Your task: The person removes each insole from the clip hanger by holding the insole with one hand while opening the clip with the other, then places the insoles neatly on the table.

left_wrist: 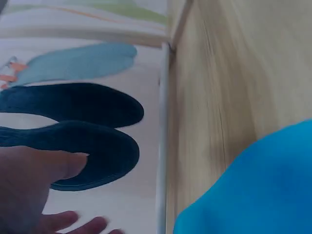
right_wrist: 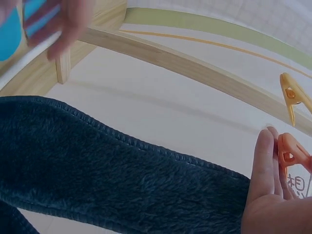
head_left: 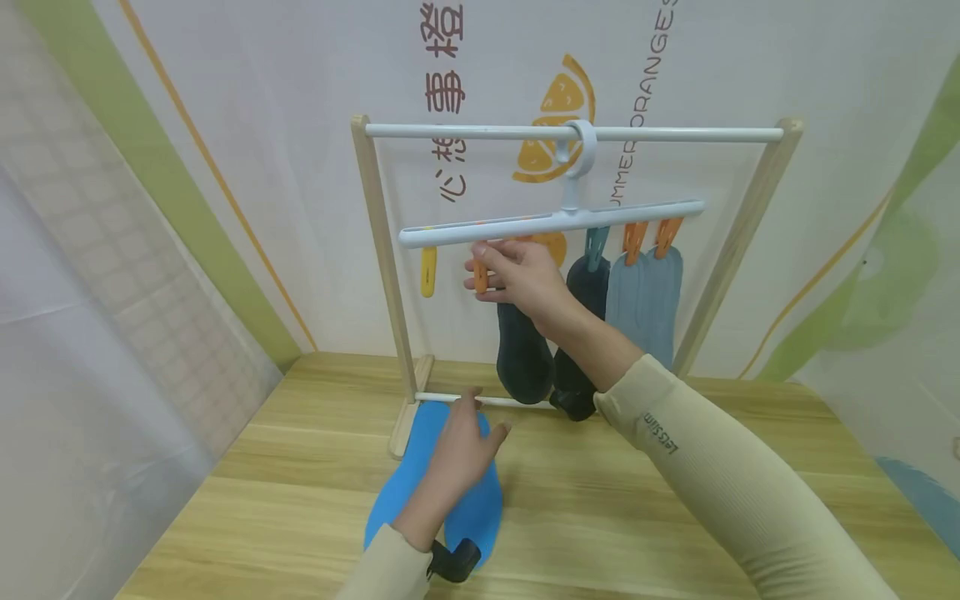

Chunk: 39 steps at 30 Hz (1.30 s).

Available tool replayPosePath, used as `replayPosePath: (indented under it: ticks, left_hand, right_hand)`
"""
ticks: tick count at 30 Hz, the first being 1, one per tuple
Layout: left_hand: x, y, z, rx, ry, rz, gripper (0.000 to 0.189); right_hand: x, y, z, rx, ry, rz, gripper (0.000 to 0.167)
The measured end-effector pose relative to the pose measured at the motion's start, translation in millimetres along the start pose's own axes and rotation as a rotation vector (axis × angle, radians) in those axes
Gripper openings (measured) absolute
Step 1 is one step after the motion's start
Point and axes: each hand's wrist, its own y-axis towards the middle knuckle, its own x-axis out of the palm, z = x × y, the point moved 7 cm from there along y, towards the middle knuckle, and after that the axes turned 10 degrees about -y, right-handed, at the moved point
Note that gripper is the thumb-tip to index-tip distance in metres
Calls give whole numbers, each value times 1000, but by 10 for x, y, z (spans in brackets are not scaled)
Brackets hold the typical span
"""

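Observation:
My right hand [head_left: 525, 279] is raised under the white hanger [head_left: 487, 229], pinching an orange clothespin [head_left: 481, 277] between thumb and fingers. Behind that hand hangs a dark, fuzzy insole [head_left: 523, 358], its top hidden. A second dark insole [head_left: 587, 292] hangs from a teal clothespin [head_left: 596, 247]. Two grey-blue insoles [head_left: 645, 300] are clipped farther right by orange clothespins [head_left: 635, 242]. On the table lies a pair of bright blue insoles [head_left: 480, 508]. Above them is my left hand [head_left: 461, 446], fingers extended and holding nothing; whether it touches them is unclear.
A wooden rack [head_left: 375, 217] with a white top bar [head_left: 472, 132] carries the hanger, which tilts down leftward. One yellow clothespin [head_left: 428, 273] hangs unused at its left end. The lower bar [head_left: 517, 402] crosses just above the wooden table [head_left: 300, 467]. A printed curtain [head_left: 300, 125] hangs behind.

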Motion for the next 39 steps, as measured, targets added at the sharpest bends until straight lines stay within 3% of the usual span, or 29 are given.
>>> replayPosePath:
  ticks: [4, 8, 12, 17, 23, 31, 39]
  left_hand:
    - [64, 190, -52, -11, -78, 50, 76]
    - [183, 343, -124, -23, -293, 8, 80]
    - [255, 398, -178, -23, -422, 2, 75]
    - [269, 407, -219, -50, -437, 53, 73]
    - [307, 383, -255, -88, -497, 48, 65]
    - [309, 281, -189, -18, -541, 21, 38]
    - [313, 194, -181, -2, -581, -15, 32]
  right_hand:
    - [33, 10, -17, 4, 12, 1, 41]
    - [75, 24, -67, -1, 21, 8, 37]
    - [119, 29, -128, -12, 32, -3, 33]
    - [127, 35, -151, -22, 31, -9, 32]
    - [88, 45, -130, -31, 20, -13, 33]
    - [66, 56, -104, -33, 12, -17, 34]
    - [52, 39, -66, -5, 17, -23, 41]
